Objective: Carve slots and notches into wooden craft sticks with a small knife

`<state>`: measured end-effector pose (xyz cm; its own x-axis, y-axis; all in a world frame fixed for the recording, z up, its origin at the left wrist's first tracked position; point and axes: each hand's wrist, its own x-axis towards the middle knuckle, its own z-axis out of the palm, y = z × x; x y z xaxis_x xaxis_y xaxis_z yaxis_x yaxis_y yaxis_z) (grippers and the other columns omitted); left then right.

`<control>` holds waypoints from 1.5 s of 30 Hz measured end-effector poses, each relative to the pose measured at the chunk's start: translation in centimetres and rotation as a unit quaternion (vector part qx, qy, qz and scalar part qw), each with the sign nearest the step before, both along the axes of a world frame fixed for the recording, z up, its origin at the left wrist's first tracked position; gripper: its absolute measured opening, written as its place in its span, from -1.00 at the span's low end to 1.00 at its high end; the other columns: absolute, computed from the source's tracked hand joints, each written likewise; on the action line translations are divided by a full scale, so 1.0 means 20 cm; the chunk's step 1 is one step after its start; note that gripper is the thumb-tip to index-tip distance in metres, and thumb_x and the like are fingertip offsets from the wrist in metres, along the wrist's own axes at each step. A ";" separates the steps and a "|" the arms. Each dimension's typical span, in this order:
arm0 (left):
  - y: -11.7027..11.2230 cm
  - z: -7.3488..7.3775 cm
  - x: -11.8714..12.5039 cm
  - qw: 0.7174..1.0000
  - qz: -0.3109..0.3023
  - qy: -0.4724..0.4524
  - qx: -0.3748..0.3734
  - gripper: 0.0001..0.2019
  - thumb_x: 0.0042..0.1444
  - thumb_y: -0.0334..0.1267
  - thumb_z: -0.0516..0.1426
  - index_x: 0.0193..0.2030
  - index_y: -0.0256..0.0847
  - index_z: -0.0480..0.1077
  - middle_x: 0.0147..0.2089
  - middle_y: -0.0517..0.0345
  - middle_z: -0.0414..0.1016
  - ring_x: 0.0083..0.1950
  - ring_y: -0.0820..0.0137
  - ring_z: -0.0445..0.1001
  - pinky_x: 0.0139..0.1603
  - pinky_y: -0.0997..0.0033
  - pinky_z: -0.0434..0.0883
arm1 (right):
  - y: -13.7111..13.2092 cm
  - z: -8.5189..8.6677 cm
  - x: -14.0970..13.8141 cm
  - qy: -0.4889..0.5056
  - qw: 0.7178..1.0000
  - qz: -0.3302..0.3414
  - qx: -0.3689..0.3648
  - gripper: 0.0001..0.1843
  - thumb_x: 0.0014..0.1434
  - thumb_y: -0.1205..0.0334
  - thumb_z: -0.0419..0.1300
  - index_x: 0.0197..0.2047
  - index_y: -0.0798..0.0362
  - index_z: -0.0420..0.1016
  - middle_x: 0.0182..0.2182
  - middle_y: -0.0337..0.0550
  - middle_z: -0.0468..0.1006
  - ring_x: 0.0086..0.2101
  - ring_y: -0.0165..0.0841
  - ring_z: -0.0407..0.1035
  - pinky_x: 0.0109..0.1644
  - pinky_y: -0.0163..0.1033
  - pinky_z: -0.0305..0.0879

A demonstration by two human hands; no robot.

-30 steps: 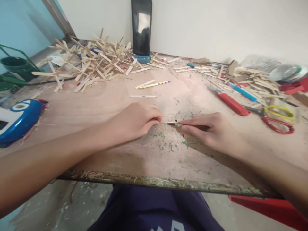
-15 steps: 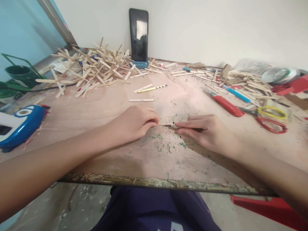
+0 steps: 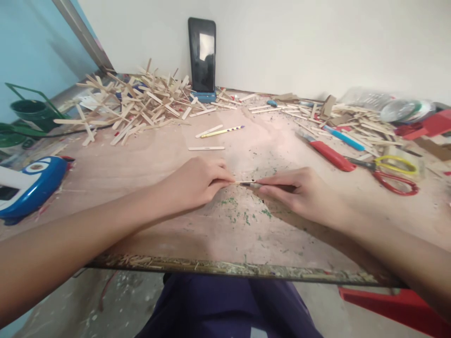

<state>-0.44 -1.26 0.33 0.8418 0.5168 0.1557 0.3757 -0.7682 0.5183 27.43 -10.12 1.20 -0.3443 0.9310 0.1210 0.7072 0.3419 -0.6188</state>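
My left hand (image 3: 197,183) is closed, pinching one end of a thin wooden craft stick (image 3: 242,182) between thumb and fingers. Opposite it, my right hand (image 3: 299,190) is closed on a small slim tool (image 3: 252,185) with a dark and silvery tip. That tip lies right along the stick; the rest of the tool is hidden in my fingers, so its kind is unclear. Green shavings (image 3: 234,213) lie on the table below. Farther back are a single craft stick (image 3: 206,149) and a yellow pencil (image 3: 222,132) beside another stick.
A heap of craft sticks (image 3: 141,101) fills the back left, near an upright phone (image 3: 202,55). At right lie a red-handled cutter (image 3: 333,156), scissors (image 3: 394,174) and a blue pen (image 3: 344,138). A blue-and-white object (image 3: 38,183) stands at left. The table's front edge (image 3: 211,267) is rough.
My left fingertips have shifted slightly right along the stick, closer to my right hand. The view has tilted a little; both grips stay the same.
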 end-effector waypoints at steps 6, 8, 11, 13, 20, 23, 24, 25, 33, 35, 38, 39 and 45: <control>0.00 0.01 0.00 1.000 -0.005 -0.001 -0.016 -0.71 0.44 -0.35 0.14 0.01 -0.13 0.74 -0.14 0.10 0.68 -0.13 0.36 0.59 -0.08 0.34 0.40 | 0.00 -0.02 0.01 -0.008 0.998 0.027 0.055 -0.78 0.46 0.16 0.34 0.02 0.01 0.83 -0.16 -0.11 0.84 -0.30 -0.28 0.70 -0.21 -0.23 0.56; 0.00 0.01 0.00 1.000 -0.009 -0.004 -0.021 -0.70 0.45 -0.35 0.12 -0.02 -0.14 0.74 -0.15 0.10 0.67 -0.14 0.37 0.58 -0.09 0.34 0.40 | 0.00 -0.03 0.01 -0.014 0.995 0.043 0.087 -0.76 0.47 0.16 0.33 0.04 0.02 0.82 -0.27 -0.11 0.81 -0.36 -0.31 0.64 -0.29 -0.22 0.48; -0.01 0.00 0.00 1.000 -0.014 -0.008 -0.023 -0.68 0.45 -0.35 0.10 -0.06 -0.15 0.74 -0.18 0.09 0.65 -0.18 0.38 0.56 -0.13 0.35 0.38 | 0.01 -0.04 0.02 -0.029 0.988 0.069 0.134 -0.74 0.49 0.18 0.31 0.06 0.09 0.81 -0.40 -0.12 0.71 -0.44 -0.35 0.53 -0.38 -0.23 0.34; -0.01 0.00 0.00 1.000 -0.014 -0.010 -0.016 -0.68 0.45 -0.34 0.10 -0.10 -0.15 0.73 -0.20 0.09 0.63 -0.20 0.38 0.54 -0.15 0.35 0.36 | 0.01 -0.04 0.03 -0.040 0.984 0.077 0.154 -0.73 0.49 0.20 0.31 0.06 0.15 0.80 -0.42 -0.12 0.66 -0.47 -0.38 0.48 -0.40 -0.23 0.30; -0.01 0.00 0.00 1.000 -0.017 -0.014 -0.013 -0.67 0.45 -0.36 0.09 -0.17 -0.20 0.72 -0.21 0.06 0.63 -0.19 0.35 0.55 -0.14 0.33 0.37 | -0.01 -0.04 0.03 -0.109 0.974 0.082 0.180 -0.67 0.55 0.14 0.24 0.13 0.13 0.78 -0.40 -0.16 0.61 -0.48 -0.41 0.45 -0.39 -0.24 0.30; -0.01 0.01 0.01 1.000 -0.012 -0.011 -0.017 -0.68 0.43 -0.38 0.09 -0.13 -0.18 0.73 -0.18 0.06 0.66 -0.17 0.34 0.57 -0.10 0.33 0.40 | 0.00 -0.04 0.02 -0.134 0.968 0.091 0.193 -0.65 0.57 0.12 0.21 0.15 0.11 0.77 -0.41 -0.17 0.61 -0.50 -0.42 0.43 -0.41 -0.24 0.28; -0.01 0.01 0.01 1.000 -0.009 -0.008 -0.013 -0.68 0.43 -0.38 0.10 -0.12 -0.17 0.73 -0.17 0.06 0.67 -0.16 0.34 0.58 -0.10 0.33 0.41 | 0.00 -0.04 0.01 -0.128 0.970 0.091 0.186 -0.66 0.56 0.12 0.22 0.13 0.10 0.78 -0.41 -0.17 0.62 -0.50 -0.42 0.44 -0.40 -0.25 0.28; -0.01 0.00 0.01 1.000 -0.005 -0.006 -0.008 -0.69 0.42 -0.37 0.10 -0.12 -0.17 0.73 -0.16 0.06 0.68 -0.16 0.33 0.59 -0.10 0.33 0.41 | 0.00 -0.03 0.00 -0.115 0.973 0.089 0.177 -0.67 0.55 0.13 0.23 0.12 0.09 0.78 -0.41 -0.17 0.63 -0.49 -0.42 0.47 -0.40 -0.26 0.30; -0.01 -0.01 0.01 0.999 -0.003 -0.025 -0.027 -0.71 0.44 -0.36 0.13 -0.01 -0.18 0.73 -0.08 0.03 0.74 -0.07 0.30 0.67 -0.02 0.35 0.51 | -0.01 0.02 0.01 -0.056 0.991 0.045 0.111 -0.76 0.48 0.25 0.26 0.01 0.03 0.81 -0.23 -0.14 0.83 -0.34 -0.31 0.68 -0.27 -0.25 0.51; -0.01 0.01 0.01 0.999 0.007 -0.016 -0.043 -0.73 0.45 -0.35 0.14 -0.01 -0.20 0.73 -0.05 0.04 0.75 -0.03 0.29 0.68 0.03 0.32 0.51 | -0.01 0.03 0.02 -0.052 0.993 0.039 0.102 -0.75 0.48 0.26 0.26 -0.01 0.04 0.81 -0.20 -0.14 0.84 -0.31 -0.30 0.70 -0.23 -0.25 0.54; -0.02 0.03 0.02 0.997 0.012 -0.004 -0.071 -0.74 0.46 -0.34 0.15 -0.02 -0.19 0.72 -0.03 0.08 0.76 -0.01 0.29 0.68 0.07 0.29 0.50 | -0.01 0.06 0.01 -0.035 0.996 0.037 0.073 -0.75 0.48 0.23 0.26 -0.06 0.03 0.82 -0.21 -0.17 0.84 -0.33 -0.32 0.70 -0.26 -0.27 0.53; -0.03 0.04 0.02 0.997 0.011 -0.002 -0.077 -0.74 0.46 -0.33 0.14 -0.02 -0.18 0.72 -0.03 0.09 0.76 -0.02 0.30 0.68 0.06 0.29 0.50 | -0.01 0.07 0.01 -0.030 0.997 0.035 0.057 -0.75 0.48 0.22 0.25 -0.07 0.02 0.82 -0.22 -0.20 0.84 -0.36 -0.34 0.68 -0.30 -0.27 0.51; -0.03 0.03 0.02 0.998 0.008 -0.004 -0.066 -0.73 0.46 -0.32 0.13 -0.03 -0.16 0.72 -0.05 0.07 0.75 -0.04 0.30 0.66 0.03 0.29 0.50 | -0.02 0.09 0.00 -0.032 0.999 0.033 0.019 -0.73 0.48 0.20 0.25 -0.13 0.02 0.82 -0.30 -0.26 0.82 -0.45 -0.42 0.60 -0.39 -0.30 0.40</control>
<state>-0.12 -1.89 0.84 0.8325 0.5463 0.0918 0.3824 -0.6866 0.6183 27.47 -10.50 3.05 -0.4127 0.9014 0.1311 0.7197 0.4109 -0.5595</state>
